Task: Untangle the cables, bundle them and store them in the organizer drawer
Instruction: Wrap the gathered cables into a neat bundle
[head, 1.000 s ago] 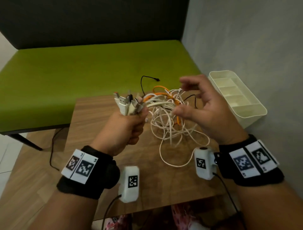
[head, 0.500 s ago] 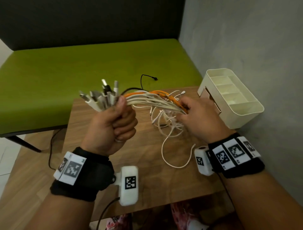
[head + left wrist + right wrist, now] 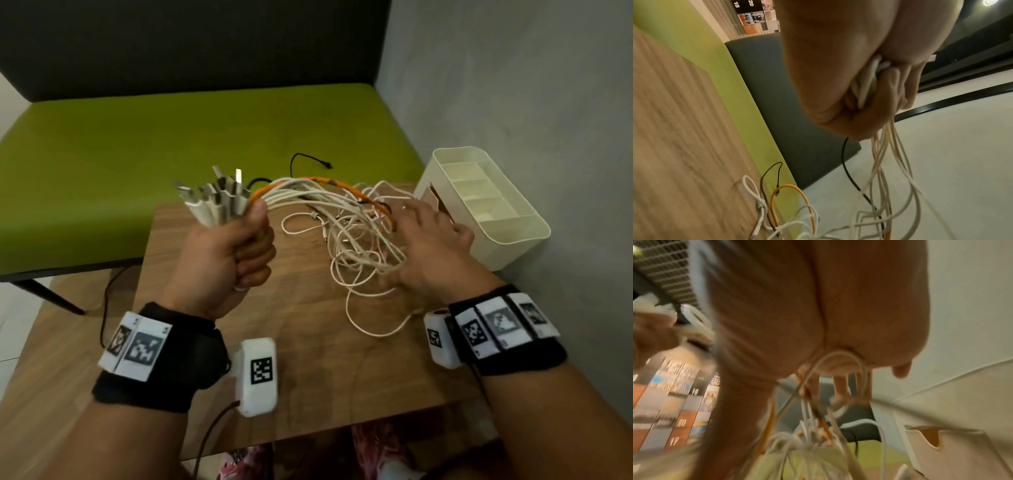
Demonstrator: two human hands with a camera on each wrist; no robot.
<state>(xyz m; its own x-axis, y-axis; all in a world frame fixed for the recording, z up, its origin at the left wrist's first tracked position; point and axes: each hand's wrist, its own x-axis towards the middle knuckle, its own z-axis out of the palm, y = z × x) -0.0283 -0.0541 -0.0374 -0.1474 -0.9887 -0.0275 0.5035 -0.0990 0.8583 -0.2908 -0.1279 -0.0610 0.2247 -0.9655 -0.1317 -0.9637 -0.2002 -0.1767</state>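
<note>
My left hand (image 3: pixel 233 250) is raised above the wooden table (image 3: pixel 308 377), fist closed around a bunch of white cable ends whose plugs (image 3: pixel 212 198) stick up out of it. The left wrist view shows the cables (image 3: pixel 885 162) hanging from that fist (image 3: pixel 838 81). White strands and one orange cable (image 3: pixel 329 181) stretch right to my right hand (image 3: pixel 435 250). It lies palm down with its fingers spread straight among the strands. A loose tangle (image 3: pixel 359 260) sags onto the table below. The cream organizer (image 3: pixel 507 236) stands just right of that hand.
A black cable (image 3: pixel 308 159) pokes over the table's far edge. A green bench (image 3: pixel 171 137) runs behind the table and a grey wall (image 3: pixel 531 102) closes the right side. The organizer's drawer front with its notch (image 3: pixel 937 439) faces the right hand.
The left hand has pulled the plug bunch up and to the left. My right hand has let go its pinch and run outward along the cables toward the organizer, fingers now spread.
</note>
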